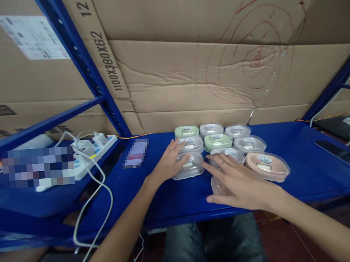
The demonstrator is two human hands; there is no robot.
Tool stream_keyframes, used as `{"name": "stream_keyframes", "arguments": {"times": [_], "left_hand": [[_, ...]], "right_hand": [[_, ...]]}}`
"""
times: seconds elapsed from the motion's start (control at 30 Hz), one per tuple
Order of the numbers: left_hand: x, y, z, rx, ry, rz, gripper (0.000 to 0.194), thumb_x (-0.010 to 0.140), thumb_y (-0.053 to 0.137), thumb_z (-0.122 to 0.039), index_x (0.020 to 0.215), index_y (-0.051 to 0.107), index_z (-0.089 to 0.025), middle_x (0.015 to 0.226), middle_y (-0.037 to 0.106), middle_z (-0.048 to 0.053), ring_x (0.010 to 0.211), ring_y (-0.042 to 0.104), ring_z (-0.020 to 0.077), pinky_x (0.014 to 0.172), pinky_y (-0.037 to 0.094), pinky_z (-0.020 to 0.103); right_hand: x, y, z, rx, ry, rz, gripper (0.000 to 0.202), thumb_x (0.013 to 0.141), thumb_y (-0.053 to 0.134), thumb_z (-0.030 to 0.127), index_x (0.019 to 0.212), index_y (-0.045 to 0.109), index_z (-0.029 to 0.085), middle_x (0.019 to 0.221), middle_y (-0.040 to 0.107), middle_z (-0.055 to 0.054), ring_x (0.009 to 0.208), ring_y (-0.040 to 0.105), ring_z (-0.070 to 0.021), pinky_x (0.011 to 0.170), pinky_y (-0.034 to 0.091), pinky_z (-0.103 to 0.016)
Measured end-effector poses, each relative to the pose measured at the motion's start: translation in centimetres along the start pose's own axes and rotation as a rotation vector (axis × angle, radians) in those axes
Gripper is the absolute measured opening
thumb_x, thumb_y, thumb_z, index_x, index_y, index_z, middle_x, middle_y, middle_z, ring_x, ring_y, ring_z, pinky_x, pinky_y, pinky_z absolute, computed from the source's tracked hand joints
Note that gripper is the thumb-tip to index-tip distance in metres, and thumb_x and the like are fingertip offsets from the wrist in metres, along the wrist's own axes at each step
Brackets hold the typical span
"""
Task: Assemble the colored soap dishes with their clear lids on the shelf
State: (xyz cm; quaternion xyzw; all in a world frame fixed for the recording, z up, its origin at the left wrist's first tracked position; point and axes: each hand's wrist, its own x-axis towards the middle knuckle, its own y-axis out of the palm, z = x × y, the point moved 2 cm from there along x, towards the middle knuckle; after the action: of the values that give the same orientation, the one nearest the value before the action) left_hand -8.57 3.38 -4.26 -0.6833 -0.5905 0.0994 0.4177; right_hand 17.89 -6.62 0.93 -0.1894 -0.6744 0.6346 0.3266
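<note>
Several lidded plastic boxes stand in rows on the blue table (171, 205). Two have green lids, at the back left (179, 132) and in the middle (220, 142); a pink one (272, 167) is at the front right, and the rest are grey or clear. My left hand (168, 161), fingers spread, is at the left edge of a grey box (195, 167) in the left column. My right hand (235, 180) has its fingers apart over a front box (217, 185) and partly hides it. Neither hand is gripping a box.
A blurred phone (136, 153) lies left of the boxes, a dark phone (341, 152) at the right. White cables run from a power strip (110, 142) over the table's left part. Blue posts (89, 69) and cardboard (165, 75) stand behind.
</note>
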Motion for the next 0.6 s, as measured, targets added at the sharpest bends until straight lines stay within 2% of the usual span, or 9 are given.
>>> {"name": "stream_keyframes", "arguments": {"times": [0.07, 0.13, 0.2, 0.27, 0.4, 0.5, 0.6], "left_hand": [[-0.4, -0.1, -1.3, 0.049, 0.078, -0.081, 0.056, 0.102, 0.063, -0.056, 0.146, 0.071, -0.024, 0.169, 0.054, 0.014, 0.168, 0.029, 0.0399, 0.138, 0.022, 0.062], [-1.2, 0.0, -3.0, 0.123, 0.17, -0.115, 0.058, 0.103, 0.062, -0.056, 0.148, 0.07, -0.021, 0.168, 0.055, 0.016, 0.169, 0.028, 0.0405, 0.138, 0.022, 0.062], [-2.2, 0.7, -4.8, 0.212, 0.245, -0.089, 0.067, 0.101, 0.065, -0.06, 0.156, 0.064, -0.022, 0.173, 0.047, 0.016, 0.17, 0.022, 0.0434, 0.138, 0.018, 0.066], [-3.4, 2.0, -6.2, 0.289, 0.314, -0.036, 0.078, 0.096, 0.072, -0.064, 0.162, 0.057, -0.026, 0.178, 0.04, 0.014, 0.171, 0.016, 0.047, 0.137, 0.013, 0.071], [-4.7, 4.3, -6.9, 0.379, 0.335, 0.058, 0.071, 0.1, 0.066, -0.064, 0.162, 0.057, -0.031, 0.176, 0.044, 0.013, 0.169, 0.023, 0.0479, 0.135, 0.019, 0.073], [-4.6, 4.5, -6.9, 0.42, 0.321, 0.073, 0.074, 0.103, 0.061, -0.065, 0.166, 0.052, -0.026, 0.177, 0.042, 0.016, 0.168, 0.023, 0.0488, 0.134, 0.019, 0.074], [-4.6, 4.4, -8.0, 0.42, 0.378, 0.079, 0.083, 0.102, 0.061, -0.069, 0.169, 0.046, -0.023, 0.179, 0.035, 0.018, 0.17, 0.015, 0.0485, 0.135, 0.013, 0.075]], "right_hand": [[-3.1, -0.3, -1.5, -0.005, 0.082, -0.026, 0.093, 0.101, 0.059, 0.077, 0.174, 0.037, 0.024, 0.174, 0.041, -0.022, 0.159, 0.04, -0.0501, 0.121, 0.045, -0.072], [-6.1, 0.0, -3.4, -0.055, 0.174, -0.091, 0.096, 0.1, 0.062, 0.075, 0.177, 0.029, 0.028, 0.179, 0.033, -0.018, 0.164, 0.032, -0.049, 0.125, 0.039, -0.074], [-8.4, 0.8, -5.1, -0.116, 0.257, -0.148, 0.101, 0.097, 0.066, 0.075, 0.178, 0.026, 0.031, 0.181, 0.031, -0.016, 0.165, 0.029, -0.0488, 0.128, 0.033, -0.075], [-10.0, 2.1, -6.2, -0.15, 0.29, -0.152, 0.103, 0.093, 0.068, 0.078, 0.177, 0.027, 0.035, 0.181, 0.031, -0.014, 0.166, 0.028, -0.0492, 0.128, 0.029, -0.077], [-11.2, 4.1, -6.5, -0.178, 0.305, -0.182, 0.101, 0.091, 0.07, 0.079, 0.174, 0.036, 0.033, 0.18, 0.032, -0.014, 0.166, 0.024, -0.0499, 0.129, 0.024, -0.078], [-11.1, 4.4, -6.2, -0.187, 0.304, -0.214, 0.1, 0.091, 0.07, 0.08, 0.173, 0.039, 0.031, 0.179, 0.034, -0.015, 0.166, 0.024, -0.0502, 0.129, 0.022, -0.079], [-10.8, 4.4, -6.2, -0.186, 0.302, -0.221, 0.108, 0.09, 0.069, 0.081, 0.176, 0.031, 0.029, 0.181, 0.03, -0.017, 0.167, 0.021, -0.0508, 0.129, 0.019, -0.08]]}}
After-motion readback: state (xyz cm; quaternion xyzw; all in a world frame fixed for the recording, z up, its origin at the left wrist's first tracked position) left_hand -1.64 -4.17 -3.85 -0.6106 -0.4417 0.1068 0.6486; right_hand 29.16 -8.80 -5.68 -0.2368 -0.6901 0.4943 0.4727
